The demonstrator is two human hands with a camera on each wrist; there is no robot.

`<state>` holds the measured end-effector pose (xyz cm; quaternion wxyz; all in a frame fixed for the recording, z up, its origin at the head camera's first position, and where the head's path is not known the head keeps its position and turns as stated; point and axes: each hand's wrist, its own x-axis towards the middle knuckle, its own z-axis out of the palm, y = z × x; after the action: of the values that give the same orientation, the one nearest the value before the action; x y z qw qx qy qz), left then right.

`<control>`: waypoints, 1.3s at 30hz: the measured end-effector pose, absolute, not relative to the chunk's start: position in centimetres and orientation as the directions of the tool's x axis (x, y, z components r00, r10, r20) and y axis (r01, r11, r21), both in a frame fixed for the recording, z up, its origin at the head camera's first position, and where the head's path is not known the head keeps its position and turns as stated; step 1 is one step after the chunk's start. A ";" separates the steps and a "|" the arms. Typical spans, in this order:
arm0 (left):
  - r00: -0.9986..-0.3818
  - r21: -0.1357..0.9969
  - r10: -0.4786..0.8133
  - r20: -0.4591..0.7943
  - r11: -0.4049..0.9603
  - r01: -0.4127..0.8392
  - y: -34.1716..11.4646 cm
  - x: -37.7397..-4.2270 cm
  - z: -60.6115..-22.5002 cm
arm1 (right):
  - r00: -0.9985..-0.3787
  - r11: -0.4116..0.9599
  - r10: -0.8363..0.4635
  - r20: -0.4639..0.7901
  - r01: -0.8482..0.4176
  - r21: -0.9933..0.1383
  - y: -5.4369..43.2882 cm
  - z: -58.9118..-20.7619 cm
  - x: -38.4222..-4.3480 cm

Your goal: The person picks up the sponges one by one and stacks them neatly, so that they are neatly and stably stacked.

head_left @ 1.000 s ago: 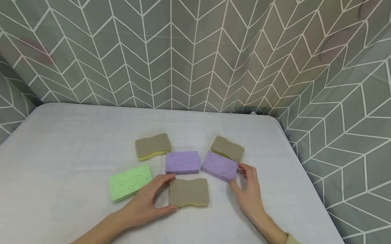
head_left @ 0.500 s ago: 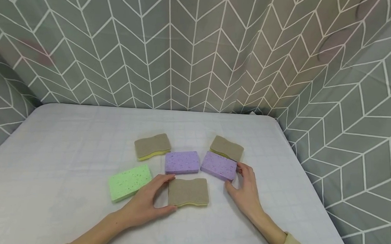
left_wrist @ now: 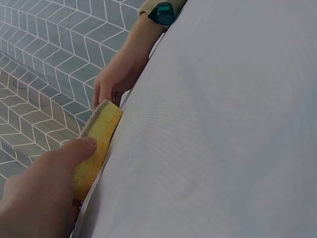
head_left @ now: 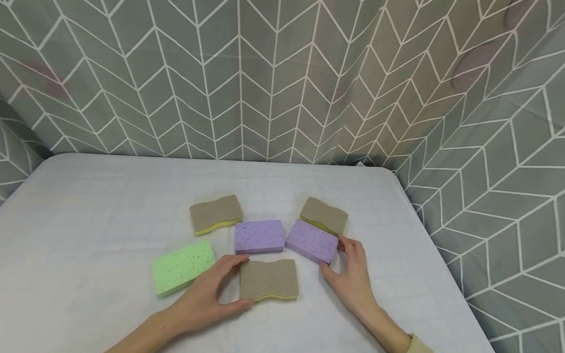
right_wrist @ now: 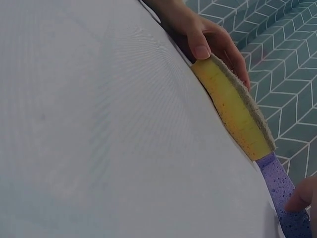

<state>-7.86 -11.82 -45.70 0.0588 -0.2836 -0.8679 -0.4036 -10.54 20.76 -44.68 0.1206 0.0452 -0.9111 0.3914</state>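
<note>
My left hand (head_left: pixel 204 295) holds the left end of a scrub sponge (head_left: pixel 269 280) with a grey-brown top and a yellow underside. In the left wrist view its thumb lies against the yellow side of this scrub sponge (left_wrist: pixel 101 144). My right hand (head_left: pixel 354 279) pinches the right end of a purple sponge (head_left: pixel 311 241), fingertips at the far corner and thumb at the near one. In the right wrist view the right thumb (right_wrist: pixel 301 196) rests on the side of the purple sponge (right_wrist: pixel 277 183). All the sponges lie flat on the white-covered table (head_left: pixel 94 204).
Left of the held purple sponge lies a second purple one (head_left: pixel 259 236). A green sponge (head_left: pixel 182 267) sits beside my left hand. Two more scrub sponges lie farther back, one at left (head_left: pixel 216 214), one at right (head_left: pixel 324 215). A patterned curtain (head_left: pixel 259 79) hangs behind the table.
My right thumb has slid a little left along the near edge of the purple sponge. The head view has shifted slightly. My left hand stays at its scrub sponge.
</note>
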 end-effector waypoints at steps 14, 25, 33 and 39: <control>-0.790 0.612 0.435 0.431 0.502 0.611 -11.9 -7.4 -45.8 | -0.951 0.717 0.013 0.309 -0.207 -0.665 20.6 -45.1 -10.5; -0.778 0.612 0.448 0.442 0.483 0.626 -11.8 -7.7 -45.6 | -0.943 0.712 0.022 0.332 -0.218 -0.668 20.8 -45.1 -10.6; -0.806 0.647 0.440 0.396 0.489 0.585 -11.8 -7.7 -45.5 | -0.940 0.684 0.037 0.340 -0.224 -0.694 20.7 -44.9 -10.8; -0.820 0.666 0.438 0.369 0.491 0.562 -11.9 -7.7 -45.5 | -0.933 0.666 0.063 0.353 -0.224 -0.711 20.8 -44.9 -10.7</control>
<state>-7.67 -11.86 -45.50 0.0750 -0.2904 -0.8603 -0.4122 -10.70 20.76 -44.95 0.1768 0.0447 -0.8955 0.4060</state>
